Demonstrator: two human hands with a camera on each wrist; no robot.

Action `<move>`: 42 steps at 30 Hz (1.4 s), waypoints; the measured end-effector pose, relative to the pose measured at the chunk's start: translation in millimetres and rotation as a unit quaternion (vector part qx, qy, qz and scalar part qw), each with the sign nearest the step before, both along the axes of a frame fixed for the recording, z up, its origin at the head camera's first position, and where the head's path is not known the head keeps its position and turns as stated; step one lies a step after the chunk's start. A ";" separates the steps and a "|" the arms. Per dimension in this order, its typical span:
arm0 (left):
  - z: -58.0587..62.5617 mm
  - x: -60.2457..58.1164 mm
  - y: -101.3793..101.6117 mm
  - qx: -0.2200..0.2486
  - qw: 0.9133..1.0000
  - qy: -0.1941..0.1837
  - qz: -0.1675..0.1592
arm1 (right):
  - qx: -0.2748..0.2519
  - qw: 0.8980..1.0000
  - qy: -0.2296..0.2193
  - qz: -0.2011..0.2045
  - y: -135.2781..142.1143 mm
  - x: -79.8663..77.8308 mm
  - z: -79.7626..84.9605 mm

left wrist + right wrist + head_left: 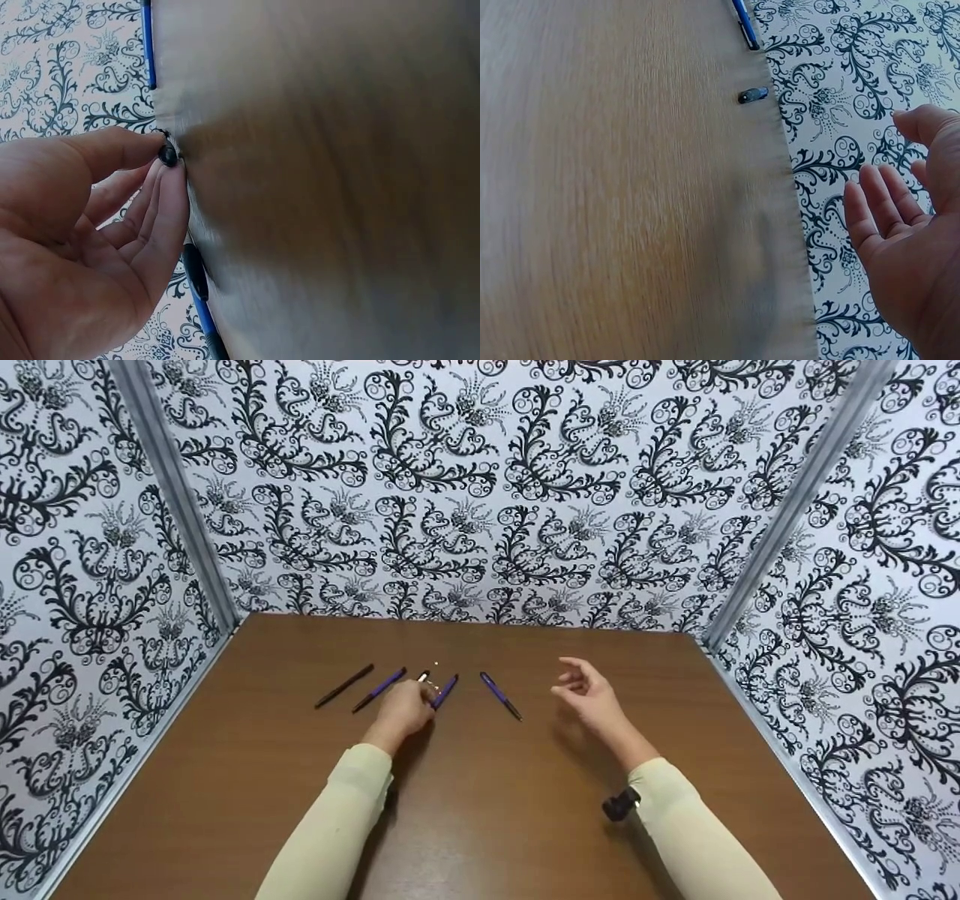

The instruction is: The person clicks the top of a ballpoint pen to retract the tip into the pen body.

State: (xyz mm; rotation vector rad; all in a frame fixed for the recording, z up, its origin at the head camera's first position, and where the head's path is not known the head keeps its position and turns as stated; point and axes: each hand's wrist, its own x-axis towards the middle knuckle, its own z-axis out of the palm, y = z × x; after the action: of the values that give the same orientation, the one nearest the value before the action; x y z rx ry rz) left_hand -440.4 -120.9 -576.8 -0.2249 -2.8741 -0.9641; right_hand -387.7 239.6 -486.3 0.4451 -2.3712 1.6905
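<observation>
My left hand (403, 706) is at the row of pens, low over the table. Its thumb and fingertips pinch a pen (167, 155), seen in the left wrist view by its dark round end; the fingers hide most of it. In the head view a pen with a pale, shiny part (424, 676) shows just beyond those fingers. Close beside the thumb lies a blue pen (447, 688). My right hand (589, 690) hovers above the table at the right, fingers loosely bent and holding nothing. Nearest to it is a blue pen with a dark tip (499, 694).
Left of my left hand lie another blue pen (379, 690) and a black pen (344, 685), both slanted. The brown wooden table (480, 810) is bounded by patterned walls (465, 495) at the back and sides. A small black device (621, 805) is at the right wrist.
</observation>
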 end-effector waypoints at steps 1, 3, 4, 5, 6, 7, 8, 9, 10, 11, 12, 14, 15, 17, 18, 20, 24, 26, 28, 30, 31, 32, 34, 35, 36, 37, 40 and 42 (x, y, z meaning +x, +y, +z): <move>1.0 1.6 -0.7 -0.003 1.000 -0.001 0.001 | -0.001 1.000 -0.002 0.001 0.0 0.1 -0.2; 10.0 10.3 0.3 -0.006 1.000 -0.005 0.004 | -0.005 1.000 -0.006 0.001 -0.3 0.1 -0.6; 18.6 18.3 1.8 -0.007 1.000 -0.008 0.006 | -0.007 1.000 -0.008 0.001 -0.4 0.1 -0.8; 26.3 24.7 3.2 -0.008 1.000 -0.013 0.007 | -0.010 1.000 -0.009 0.001 -0.5 0.2 -1.1; 35.4 33.2 4.6 -0.007 1.000 -0.017 0.010 | -0.011 1.000 -0.010 0.001 -0.6 0.3 -1.2; 38.9 36.8 5.4 -0.005 1.000 -0.017 0.011 | -0.011 1.000 -0.009 0.000 -0.5 0.3 -1.3; 43.9 41.1 6.8 -0.001 1.000 -0.023 0.012 | -0.012 1.000 -0.010 -0.001 -0.6 0.4 -1.6; 45.5 43.0 7.1 0.001 1.000 -0.024 0.012 | -0.012 1.000 -0.010 -0.002 -0.5 0.4 -1.7; 46.6 44.4 7.2 0.004 1.000 -0.025 0.011 | -0.012 1.000 -0.010 -0.003 -0.5 0.4 -1.7; 46.9 44.7 7.2 0.006 1.000 -0.026 0.010 | -0.011 1.000 -0.011 -0.003 -0.4 0.5 -1.7; 46.2 43.7 6.8 0.008 1.000 -0.027 0.012 | -0.010 1.000 -0.011 -0.003 -0.4 0.5 -1.6; 33.7 33.1 3.1 0.007 1.000 -0.014 0.004 | -0.012 1.000 -0.014 -0.001 -0.5 0.5 -1.5; 32.9 31.9 2.4 0.007 1.000 -0.013 0.004 | -0.012 1.000 -0.015 0.000 -0.5 0.5 -1.3; 29.5 28.4 0.9 0.003 1.000 -0.008 0.005 | -0.012 1.000 -0.016 0.002 -0.5 0.5 -1.2; 29.8 28.2 0.6 0.004 1.000 -0.009 0.005 | -0.013 1.000 -0.016 0.002 -0.4 0.4 -1.3; 36.7 33.4 2.0 0.010 1.000 -0.014 0.006 | -0.012 1.000 -0.016 0.001 -0.2 0.3 -1.5; 50.0 44.5 5.5 0.015 0.999 -0.034 0.017 | -0.014 1.000 -0.014 0.003 0.0 -0.5 -2.5; 51.1 46.1 5.2 0.013 0.999 -0.038 0.022 | -0.014 1.000 -0.015 0.005 -0.2 -0.5 -2.7; 47.9 43.5 3.0 0.013 0.999 -0.032 0.019 | -0.011 1.000 -0.014 0.005 -0.1 0.3 -2.2; 48.6 43.1 1.7 0.020 0.999 -0.032 0.018 | -0.011 1.000 -0.012 0.006 -0.3 1.8 -1.0; 48.9 42.2 1.1 0.022 0.999 -0.033 0.017 | -0.010 1.000 -0.011 0.006 -0.5 2.8 -0.2; 42.4 36.0 -0.6 0.021 0.999 -0.026 0.014 | -0.010 1.000 -0.009 0.005 -0.6 3.7 0.4; 42.9 34.5 -1.2 0.028 0.999 -0.030 0.014 | -0.011 1.000 -0.005 0.005 -0.8 4.4 0.9; 43.1 33.8 -1.8 0.031 0.999 -0.028 0.012 | -0.011 1.000 -0.005 0.004 -1.0 3.9 0.4; 43.7 33.8 -2.3 0.034 0.999 -0.025 0.010 | -0.009 1.000 -0.003 0.004 -0.8 2.6 -0.9; 44.0 33.7 -2.6 0.039 0.999 -0.024 0.008 | -0.005 1.000 -0.004 0.002 -0.5 0.6 -2.9; 52.1 41.1 -2.7 0.058 0.998 -0.022 -0.003 | 0.005 1.000 -0.007 -0.006 2.1 -8.9 -13.0; 54.1 43.2 -2.9 0.066 0.998 -0.020 -0.006 | 0.015 1.000 -0.006 -0.010 4.7 -14.9 -20.0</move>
State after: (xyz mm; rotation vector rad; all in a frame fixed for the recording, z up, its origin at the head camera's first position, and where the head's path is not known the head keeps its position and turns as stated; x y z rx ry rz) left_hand -397.2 -123.8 -522.7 -0.2150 -2.8341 -1.1681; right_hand -402.5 244.3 -506.2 0.4154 -2.4037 1.6569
